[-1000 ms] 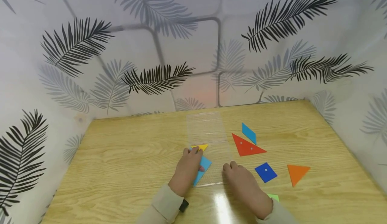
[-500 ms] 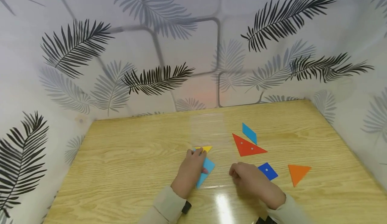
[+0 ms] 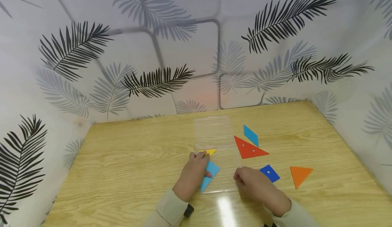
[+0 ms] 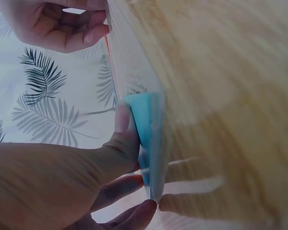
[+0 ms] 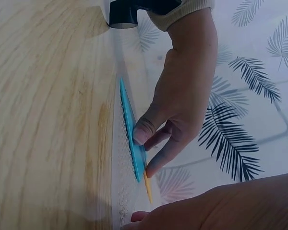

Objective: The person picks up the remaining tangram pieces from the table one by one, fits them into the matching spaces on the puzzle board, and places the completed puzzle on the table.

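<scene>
A transparent plastic board (image 3: 226, 160) lies on the wooden table, its far panel see-through and its near panel textured. On the near panel sits a light blue triangle (image 3: 213, 167), which my left hand (image 3: 191, 174) holds with the thumb on its face and the fingers spread across to its far side. Part of the triangle is hidden under that hand. A yellow piece (image 3: 211, 151) peeks out beyond the fingertips. At the board's right edge, my right hand (image 3: 257, 183) has curled fingers; in the left wrist view its thumb and fingertip pinch the edge.
To the right lie a red triangle (image 3: 248, 149), a blue parallelogram (image 3: 251, 135), an orange triangle (image 3: 300, 175) and a dark blue square (image 3: 272, 174) partly behind my right hand. A leaf-patterned curtain (image 3: 196, 94) hangs behind the table.
The board has shifted slightly right with the light blue triangle, the yellow piece and my left hand. My right hand has moved right, curled its fingers and covered the green piece.
</scene>
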### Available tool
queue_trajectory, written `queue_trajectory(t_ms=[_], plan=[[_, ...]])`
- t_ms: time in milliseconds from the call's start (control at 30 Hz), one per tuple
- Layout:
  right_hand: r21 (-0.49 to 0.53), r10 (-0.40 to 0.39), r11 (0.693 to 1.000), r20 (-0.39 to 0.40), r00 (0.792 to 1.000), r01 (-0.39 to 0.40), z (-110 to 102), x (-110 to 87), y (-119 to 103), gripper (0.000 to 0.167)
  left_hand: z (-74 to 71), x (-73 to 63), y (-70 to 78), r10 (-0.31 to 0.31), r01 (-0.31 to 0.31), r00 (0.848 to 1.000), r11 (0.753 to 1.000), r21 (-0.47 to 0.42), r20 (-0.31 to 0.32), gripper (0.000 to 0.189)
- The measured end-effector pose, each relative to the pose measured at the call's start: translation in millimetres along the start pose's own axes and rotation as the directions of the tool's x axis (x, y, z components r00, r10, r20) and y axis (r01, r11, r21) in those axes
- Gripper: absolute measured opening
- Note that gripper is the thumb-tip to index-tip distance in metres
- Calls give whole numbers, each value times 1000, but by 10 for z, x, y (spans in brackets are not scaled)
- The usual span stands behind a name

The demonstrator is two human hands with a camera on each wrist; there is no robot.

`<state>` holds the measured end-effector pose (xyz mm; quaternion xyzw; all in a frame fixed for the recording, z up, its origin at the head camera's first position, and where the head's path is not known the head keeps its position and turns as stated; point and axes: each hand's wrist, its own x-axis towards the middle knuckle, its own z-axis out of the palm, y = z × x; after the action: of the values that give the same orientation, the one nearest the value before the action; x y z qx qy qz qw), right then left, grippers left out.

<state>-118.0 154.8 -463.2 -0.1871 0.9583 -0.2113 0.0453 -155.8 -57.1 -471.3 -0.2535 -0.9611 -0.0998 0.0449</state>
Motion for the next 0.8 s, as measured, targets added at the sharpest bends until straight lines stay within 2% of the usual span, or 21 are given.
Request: queue_trajectory(t_ms=[167, 333, 433, 567, 800], plan=[[-53, -32, 998, -54, 998, 30, 19, -22, -24, 8, 17, 5, -9, 1, -1, 1000, 1000, 8, 6, 56], [-62, -4, 998, -46, 999, 1, 19, -11, -67, 9, 19, 6, -20, 7, -7, 1000, 1000, 1, 3, 56], [-64, 3, 998, -48, 999, -6, 19, -4, -81, 9, 16, 9, -11, -12, 12, 1000, 1000, -21, 8, 57], [-66, -7, 998, -68, 998, 2, 18, -5, -79, 9, 12, 15, 14, -44, 45, 999, 998, -32, 17, 55], [-62, -33, 998, -82, 996, 28, 22, -31, -58, 9, 24, 20, 35, -39, 39, 999, 999, 2, 3, 49]])
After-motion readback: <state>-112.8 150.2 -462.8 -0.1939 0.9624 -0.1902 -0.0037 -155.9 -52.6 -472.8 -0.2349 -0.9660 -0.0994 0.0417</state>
